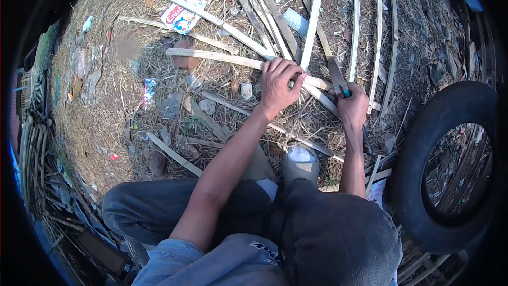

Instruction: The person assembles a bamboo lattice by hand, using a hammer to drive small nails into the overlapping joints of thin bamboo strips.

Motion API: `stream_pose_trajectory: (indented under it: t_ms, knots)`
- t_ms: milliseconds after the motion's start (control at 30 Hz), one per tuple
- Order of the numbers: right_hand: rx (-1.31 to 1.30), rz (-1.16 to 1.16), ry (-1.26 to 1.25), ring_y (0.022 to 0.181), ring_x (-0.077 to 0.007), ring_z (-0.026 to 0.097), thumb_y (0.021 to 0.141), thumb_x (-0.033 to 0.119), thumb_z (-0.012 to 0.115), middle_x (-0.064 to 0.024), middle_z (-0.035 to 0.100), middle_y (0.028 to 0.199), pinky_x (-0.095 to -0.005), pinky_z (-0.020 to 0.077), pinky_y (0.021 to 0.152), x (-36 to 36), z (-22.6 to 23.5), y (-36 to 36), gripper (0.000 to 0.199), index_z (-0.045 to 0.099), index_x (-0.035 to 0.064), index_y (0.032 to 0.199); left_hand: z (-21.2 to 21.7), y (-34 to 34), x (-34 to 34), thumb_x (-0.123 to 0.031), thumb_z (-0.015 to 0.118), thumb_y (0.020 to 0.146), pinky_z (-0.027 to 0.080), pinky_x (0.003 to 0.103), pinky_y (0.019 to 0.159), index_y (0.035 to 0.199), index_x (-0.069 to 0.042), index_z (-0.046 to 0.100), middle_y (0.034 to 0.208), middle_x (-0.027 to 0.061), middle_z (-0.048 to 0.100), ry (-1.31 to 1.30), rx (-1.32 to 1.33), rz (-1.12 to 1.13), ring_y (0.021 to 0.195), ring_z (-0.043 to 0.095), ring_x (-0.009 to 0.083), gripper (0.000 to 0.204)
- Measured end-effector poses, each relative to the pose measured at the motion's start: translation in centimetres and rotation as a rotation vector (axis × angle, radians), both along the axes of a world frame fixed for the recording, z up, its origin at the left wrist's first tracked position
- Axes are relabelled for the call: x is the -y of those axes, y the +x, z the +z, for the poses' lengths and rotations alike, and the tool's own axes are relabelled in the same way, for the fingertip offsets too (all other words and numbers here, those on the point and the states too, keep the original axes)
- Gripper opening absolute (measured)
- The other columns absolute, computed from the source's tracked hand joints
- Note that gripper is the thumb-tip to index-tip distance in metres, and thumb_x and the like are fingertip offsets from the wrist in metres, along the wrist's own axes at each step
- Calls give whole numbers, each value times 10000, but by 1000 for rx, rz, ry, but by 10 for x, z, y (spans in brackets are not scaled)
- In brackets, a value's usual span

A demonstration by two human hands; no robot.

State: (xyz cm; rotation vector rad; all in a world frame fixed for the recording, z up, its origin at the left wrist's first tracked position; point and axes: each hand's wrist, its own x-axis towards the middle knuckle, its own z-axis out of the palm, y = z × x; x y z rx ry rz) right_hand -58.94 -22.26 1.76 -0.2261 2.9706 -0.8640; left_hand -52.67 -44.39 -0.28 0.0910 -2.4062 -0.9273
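1. I take the thick black rubber tyre [410,164] as my landmark; both hands are at work to its left.
2. The long, flat, pale strip of bamboo or wood [217,56] lies left of the tyre and farther from the body, its far-left end resting clear of the fingers.
3. The bare left hand [279,87] is closed over that strip, fingers curled down on it. Other strips cross beneath; I cannot tell whether they are pinched too.
4. The bare right hand [353,101], nearer the tyre, is wrapped round a dark-handled knife with a dull grey metal blade [337,76]. The blade sits by the strip's right-hand stretch — whether it has bitten in, I cannot tell.
5. Done, by my judgement: the slim, pale loose strips [311,21] fanned out up and left of the tyre look already split to narrow widths.
6. Left: the strip in hand seems unfinished, since the blade is beside it. Which loose strips await trimming I cannot tell, so I would call this partway through — no closer than that.
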Motion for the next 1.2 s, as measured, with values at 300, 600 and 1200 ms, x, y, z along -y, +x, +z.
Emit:
stream_pose_trajectory:
  t_ms: [300,600,1200]
  knots:
    - [-16,20,1,980,-338,696,788,113,847,-111,763,1011,-455,550,869,-7,6,0,217,799,65,994,-2,-3,-2,-197,789,866,407,415,900,877,-112,723,957,13,701,12,2,-85,984,629,242,109]
    - [-41,-7,-58,966,-315,680,792,71,802,-97,757,997,-429,554,866,7,13,0,168,787,28,954,6,5,1,-113,817,826,402,403,890,881,-90,727,934,29,697,-22,51,-8,946,634,251,109]
    - [-38,-376,-136,717,-458,692,874,273,786,-283,697,745,-504,516,722,24,28,-113,350,747,-74,862,9,-13,-29,-154,829,829,373,378,878,882,-116,743,934,-2,720,24,48,28,931,636,211,108]
